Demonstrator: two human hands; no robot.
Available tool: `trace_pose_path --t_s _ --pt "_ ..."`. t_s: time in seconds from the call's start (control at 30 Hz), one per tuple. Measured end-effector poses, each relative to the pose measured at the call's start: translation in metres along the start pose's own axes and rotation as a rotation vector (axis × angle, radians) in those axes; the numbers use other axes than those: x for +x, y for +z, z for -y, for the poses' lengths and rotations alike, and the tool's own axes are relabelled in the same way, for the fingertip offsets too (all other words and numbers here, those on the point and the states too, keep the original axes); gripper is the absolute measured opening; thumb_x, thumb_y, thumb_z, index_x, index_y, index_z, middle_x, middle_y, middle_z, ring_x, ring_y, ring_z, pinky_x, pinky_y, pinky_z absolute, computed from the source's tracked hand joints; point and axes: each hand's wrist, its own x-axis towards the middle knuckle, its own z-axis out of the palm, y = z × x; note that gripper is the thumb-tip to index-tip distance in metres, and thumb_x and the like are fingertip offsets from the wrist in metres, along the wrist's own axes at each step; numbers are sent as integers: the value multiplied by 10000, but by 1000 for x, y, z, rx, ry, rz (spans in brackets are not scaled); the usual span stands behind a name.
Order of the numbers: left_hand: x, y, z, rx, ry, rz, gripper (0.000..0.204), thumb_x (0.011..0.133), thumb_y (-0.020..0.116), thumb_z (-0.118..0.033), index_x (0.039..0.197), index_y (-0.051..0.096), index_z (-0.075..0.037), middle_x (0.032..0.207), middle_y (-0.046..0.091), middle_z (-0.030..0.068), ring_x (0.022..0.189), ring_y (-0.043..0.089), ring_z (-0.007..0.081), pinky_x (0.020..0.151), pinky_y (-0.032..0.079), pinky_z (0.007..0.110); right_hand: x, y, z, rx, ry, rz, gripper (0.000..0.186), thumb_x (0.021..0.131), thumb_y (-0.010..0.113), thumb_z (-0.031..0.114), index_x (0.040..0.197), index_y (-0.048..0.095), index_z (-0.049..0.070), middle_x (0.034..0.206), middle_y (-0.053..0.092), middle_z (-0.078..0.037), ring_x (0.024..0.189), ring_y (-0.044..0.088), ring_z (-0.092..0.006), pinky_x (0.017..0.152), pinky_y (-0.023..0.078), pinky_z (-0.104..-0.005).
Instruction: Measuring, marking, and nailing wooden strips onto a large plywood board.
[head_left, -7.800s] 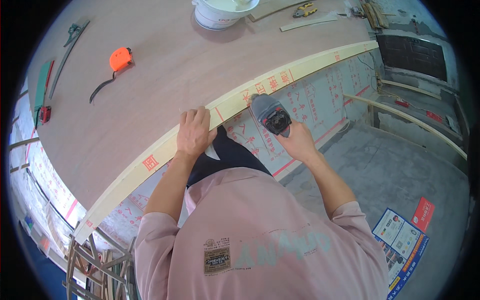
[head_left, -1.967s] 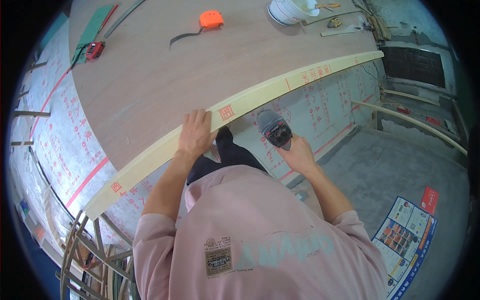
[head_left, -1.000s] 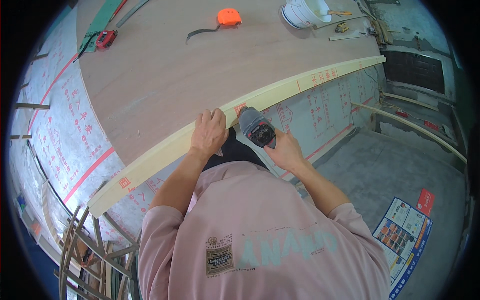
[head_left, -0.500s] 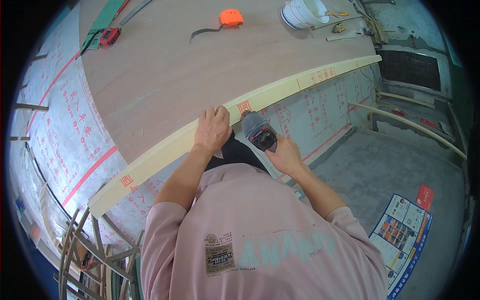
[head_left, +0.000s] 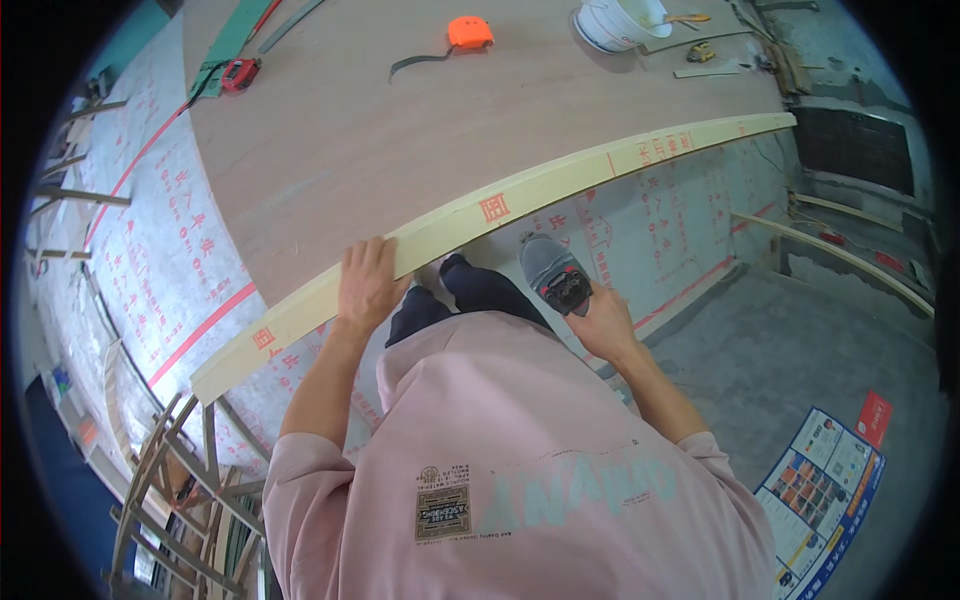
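Note:
A long, pale wooden batten (head_left: 560,190) with red printed marks lies along the near edge of a brown plywood sheet (head_left: 400,140). My left hand (head_left: 366,280) grips it left of the middle, fingers bent over its top. In my right hand (head_left: 606,322) is a grey and black cordless drill (head_left: 552,272), held by the handle. Its nose points toward the batten but stands apart from it, on the near side. Whether a bit or screw sits in the nose is too small to tell.
On the plywood are an orange tape measure (head_left: 470,34), a red tape measure (head_left: 240,74) and a white bucket (head_left: 610,25) with a brush. Crossed wooden slats (head_left: 165,490) stand at lower left. A printed poster (head_left: 818,500) lies on the floor at right.
My left hand has slid left along the batten. The drill has pulled back from the batten's edge, toward the right. The whole view has shifted slightly.

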Motion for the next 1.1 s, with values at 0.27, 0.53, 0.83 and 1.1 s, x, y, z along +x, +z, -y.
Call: trace_pose_path --t_s 0.27,0.53,0.83,1.1 --pt "-23 -23 16 59 23 -51 594 706 855 -249 1189 614 -1 1255 600 155 1163 574 361 1021 458 459 9 1 8 6 -88 46 435 787 764 266 1127 655 17 973 720 -265 934 677 -490 840 547 -562" --pt "-24 -10 25 -43 53 -30 617 726 859 -252 1228 591 -11 1248 601 159 1166 576 350 1013 472 451 -30 62 16 86 -25 -130 394 835 757 245 1125 665 -6 959 725 -254 963 694 -465 829 547 -533" --pt "-24 -15 47 -100 156 17 573 739 860 -282 1176 579 -40 1185 605 156 1130 584 338 980 481 440 -101 124 50 215 147 -288 324 862 775 275 986 724 -20 905 731 -250 907 712 -448 780 544 -480" --pt "-33 -26 49 -91 143 48 742 745 849 -243 1385 523 -53 1297 592 162 1221 555 362 1029 450 466 -152 157 50 291 302 -269 345 872 759 285 1031 711 -17 928 733 -248 920 707 -447 809 546 -478"
